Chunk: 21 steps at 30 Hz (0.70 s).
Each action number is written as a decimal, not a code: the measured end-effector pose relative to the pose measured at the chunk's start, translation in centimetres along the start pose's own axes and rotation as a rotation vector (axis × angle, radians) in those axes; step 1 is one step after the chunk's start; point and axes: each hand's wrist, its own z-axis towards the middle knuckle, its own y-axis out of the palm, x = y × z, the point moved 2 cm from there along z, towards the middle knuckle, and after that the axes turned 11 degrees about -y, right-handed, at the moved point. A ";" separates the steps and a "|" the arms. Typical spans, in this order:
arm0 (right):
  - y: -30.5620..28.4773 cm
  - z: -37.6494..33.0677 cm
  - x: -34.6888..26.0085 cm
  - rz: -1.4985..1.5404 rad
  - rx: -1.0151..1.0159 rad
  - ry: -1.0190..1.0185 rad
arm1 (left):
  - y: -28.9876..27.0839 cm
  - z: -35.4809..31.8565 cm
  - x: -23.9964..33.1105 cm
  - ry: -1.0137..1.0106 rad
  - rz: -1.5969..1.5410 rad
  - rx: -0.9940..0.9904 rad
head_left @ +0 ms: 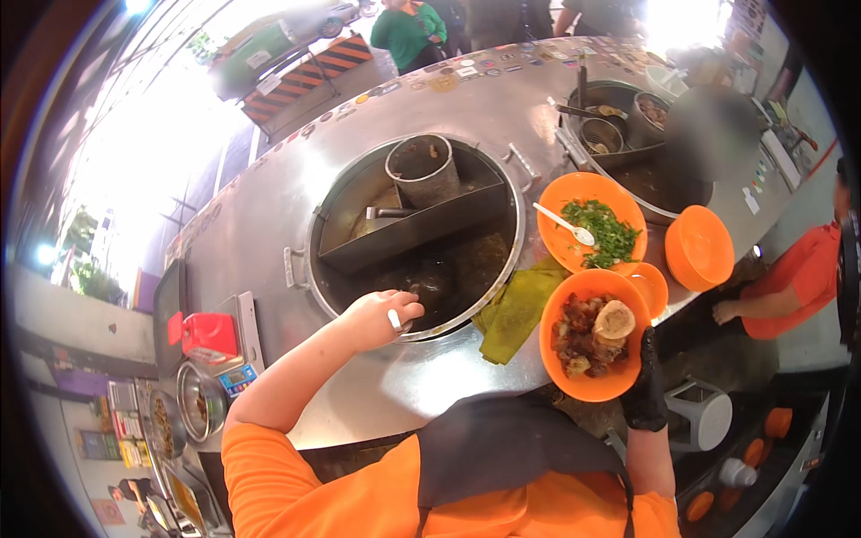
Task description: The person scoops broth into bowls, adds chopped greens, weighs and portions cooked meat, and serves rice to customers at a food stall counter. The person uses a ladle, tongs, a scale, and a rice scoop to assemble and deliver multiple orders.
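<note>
My bare left hand (386, 320) is closed round a ladle, its pale handle end (395, 320) poking out below the fingers. Its rounded bowl (434, 281) shows dimly in the dark broth of the large round pot (314, 235). A black glove covers my right hand (644, 394), which grips the side of an orange bowl (583, 387). Browned meat chunks (574, 334) and a thick cut bone (614, 321) fill that bowl. Just beyond it, an orange plate (558, 190) carries chopped green herbs (599, 229) and a white spoon (565, 224).
A metal divider (421, 229) and strainer cylinder (421, 170) stand in the pot. Beside it lies a green cloth (520, 309). More orange bowls (700, 249) and a second pot (664, 211) are at right. A red-topped scale (211, 336) sits left. People stand beyond the counter.
</note>
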 end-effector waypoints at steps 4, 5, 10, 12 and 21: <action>-0.4 -0.2 -0.6 -0.035 0.038 0.003 | 1.4 3.1 0.4 0.033 0.021 0.109; -0.5 -0.2 -0.6 -0.023 0.048 0.008 | 2.3 4.6 0.5 0.009 0.028 0.096; -0.9 0.0 -0.7 -0.365 -0.138 -0.108 | 5.2 12.1 0.3 -0.153 -0.257 0.458; -1.1 -0.3 -0.5 -0.043 -0.066 -0.013 | 6.1 14.1 0.4 -0.293 -0.411 0.560; 0.0 -0.5 0.5 -0.030 -0.043 0.048 | 5.1 11.6 -2.3 -0.782 -1.289 0.536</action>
